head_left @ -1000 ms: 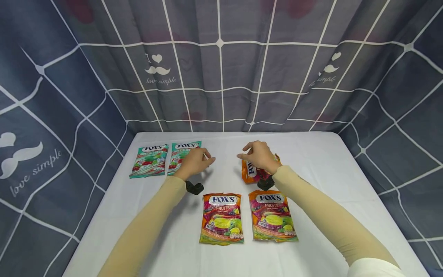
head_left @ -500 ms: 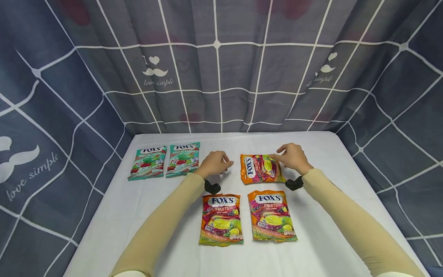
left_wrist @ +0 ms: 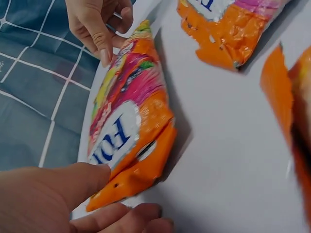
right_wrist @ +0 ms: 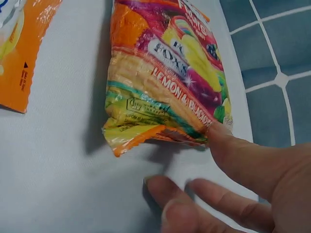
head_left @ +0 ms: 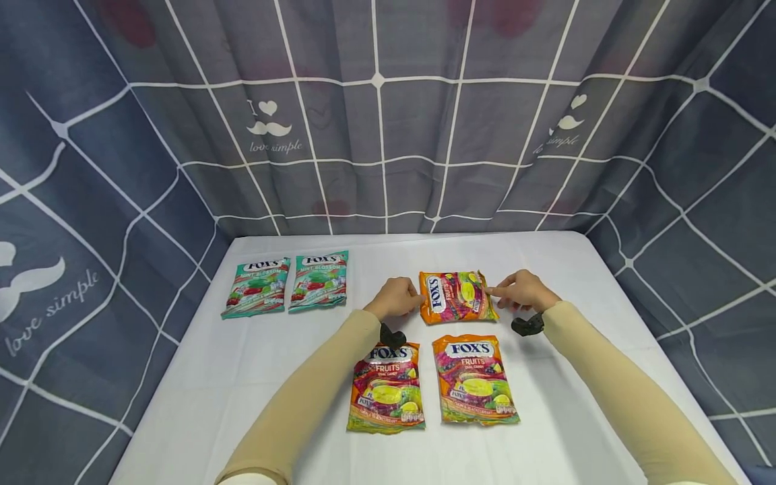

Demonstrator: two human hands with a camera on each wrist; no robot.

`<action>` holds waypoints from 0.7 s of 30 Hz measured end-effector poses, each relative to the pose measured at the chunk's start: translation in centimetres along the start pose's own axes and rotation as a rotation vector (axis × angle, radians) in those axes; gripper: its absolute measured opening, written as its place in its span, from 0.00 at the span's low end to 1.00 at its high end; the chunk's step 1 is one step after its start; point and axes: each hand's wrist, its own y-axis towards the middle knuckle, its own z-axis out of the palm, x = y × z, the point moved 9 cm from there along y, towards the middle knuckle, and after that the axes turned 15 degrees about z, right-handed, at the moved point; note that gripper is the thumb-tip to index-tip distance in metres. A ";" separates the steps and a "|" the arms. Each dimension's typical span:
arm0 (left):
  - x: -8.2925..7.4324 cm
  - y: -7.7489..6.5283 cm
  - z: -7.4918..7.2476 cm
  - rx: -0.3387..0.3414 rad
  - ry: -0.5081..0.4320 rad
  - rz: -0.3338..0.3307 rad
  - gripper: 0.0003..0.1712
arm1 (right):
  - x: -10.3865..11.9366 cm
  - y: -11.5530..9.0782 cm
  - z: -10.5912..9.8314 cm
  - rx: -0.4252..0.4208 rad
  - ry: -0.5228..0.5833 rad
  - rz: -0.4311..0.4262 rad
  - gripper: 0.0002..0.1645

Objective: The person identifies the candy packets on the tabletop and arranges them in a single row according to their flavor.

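An orange-and-magenta bag of FOX'S fruit candy [head_left: 457,296] lies sideways between my hands on the white-covered table. My left hand [head_left: 397,298] is at its logo end. In the left wrist view, the left thumb [left_wrist: 90,177] lies over the bag's orange end, with the fingertips below that edge. At the opposite end is my right hand [head_left: 524,291]. Its thumb [right_wrist: 233,150] touches the bag's corner in the right wrist view, while the other fingers stay apart from the bag, loosely bent.
Two more fruit candy bags lie upright nearer me, one on the left [head_left: 386,397] partly under my left wrist, one on the right [head_left: 475,387]. Two green mint candy bags, left [head_left: 257,286] and right [head_left: 319,281], lie at back left. A grey checked curtain [head_left: 412,121] surrounds the table.
My right hand has moved right, off the top of the sideways candy bag to its right end. The left hand has come right, from beside the mint bags to the bag's left end.
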 end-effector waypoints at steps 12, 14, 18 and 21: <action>1.6 2.3 1.9 -0.033 -0.029 -0.026 0.23 | 0.4 0.2 1.8 0.150 0.121 -0.054 0.26; 1.3 2.3 2.1 -0.028 -0.024 -0.031 0.25 | 0.5 0.2 1.8 0.143 0.124 -0.058 0.25; -0.6 1.4 1.4 -0.015 0.008 -0.048 0.25 | 0.5 0.5 2.0 0.130 0.124 -0.068 0.23; -1.1 1.3 1.4 -0.037 0.042 -0.031 0.23 | 0.3 0.6 1.9 0.117 0.124 -0.068 0.23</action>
